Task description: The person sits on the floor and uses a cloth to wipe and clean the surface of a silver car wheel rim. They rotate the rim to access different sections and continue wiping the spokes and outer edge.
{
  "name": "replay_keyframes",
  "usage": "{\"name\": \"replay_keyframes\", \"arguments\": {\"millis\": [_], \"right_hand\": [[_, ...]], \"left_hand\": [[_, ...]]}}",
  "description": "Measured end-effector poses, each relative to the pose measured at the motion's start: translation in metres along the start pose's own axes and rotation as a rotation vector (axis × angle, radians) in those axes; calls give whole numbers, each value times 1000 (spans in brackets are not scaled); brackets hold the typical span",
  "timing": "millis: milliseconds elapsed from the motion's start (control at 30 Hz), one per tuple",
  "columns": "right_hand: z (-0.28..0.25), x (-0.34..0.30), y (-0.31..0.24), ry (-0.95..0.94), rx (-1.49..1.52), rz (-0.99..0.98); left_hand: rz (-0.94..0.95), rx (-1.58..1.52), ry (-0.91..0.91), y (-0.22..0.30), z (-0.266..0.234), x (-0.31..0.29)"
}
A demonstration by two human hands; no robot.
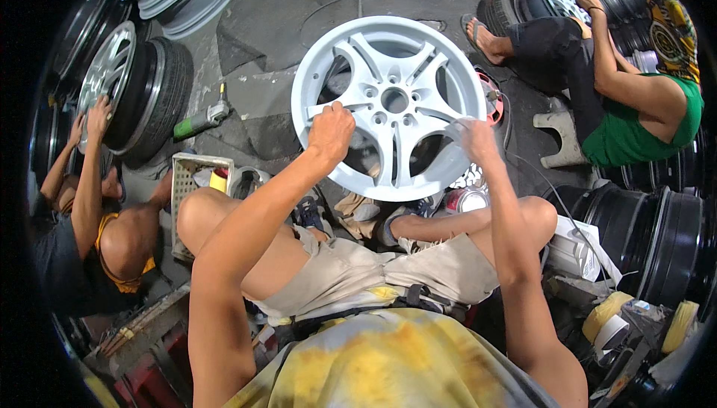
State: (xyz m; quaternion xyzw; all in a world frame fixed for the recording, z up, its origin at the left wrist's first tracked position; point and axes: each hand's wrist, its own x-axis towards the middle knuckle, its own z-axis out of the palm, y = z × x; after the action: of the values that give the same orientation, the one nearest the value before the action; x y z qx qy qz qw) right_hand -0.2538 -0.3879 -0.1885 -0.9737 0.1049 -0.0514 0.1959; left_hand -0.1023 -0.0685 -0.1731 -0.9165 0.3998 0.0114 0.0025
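A light grey alloy wheel rim (393,143) with split spokes and a round centre hole is tilted face up before my knees. My left hand (332,133) is closed over its left spoke, with the fingers curled down. At the right side of the rim, my right hand (480,141) is smeared by motion. A faint greyish blur shows by its fingertips, too unclear to name. Beneath the rim's right edge sits a red round object (491,102), partly covered.
A green angle grinder (200,118) lies at left, near a pale plastic crate (181,184). Two people work nearby: one at left with hands on a wheel (112,72), one at right in green (642,124). Black rims (635,236) and a cable flank my right knee.
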Motion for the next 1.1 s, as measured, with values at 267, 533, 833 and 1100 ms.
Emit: {"name": "replay_keyframes", "arguments": {"millis": [267,533,833,1100], "right_hand": [[48,51,-46,-93,-227,-106],[-7,16,1,-166,-161,13],[-8,64,-18,192,136,-11],[38,43,17,170,119,207]], "left_hand": [[-38,-213,-169,-8,6,8],[-122,-395,-216,-33,-10,-2],[-461,-602,-109,-73,-47,-19],[-842,-1572,-389,-34,13,-73]]}}
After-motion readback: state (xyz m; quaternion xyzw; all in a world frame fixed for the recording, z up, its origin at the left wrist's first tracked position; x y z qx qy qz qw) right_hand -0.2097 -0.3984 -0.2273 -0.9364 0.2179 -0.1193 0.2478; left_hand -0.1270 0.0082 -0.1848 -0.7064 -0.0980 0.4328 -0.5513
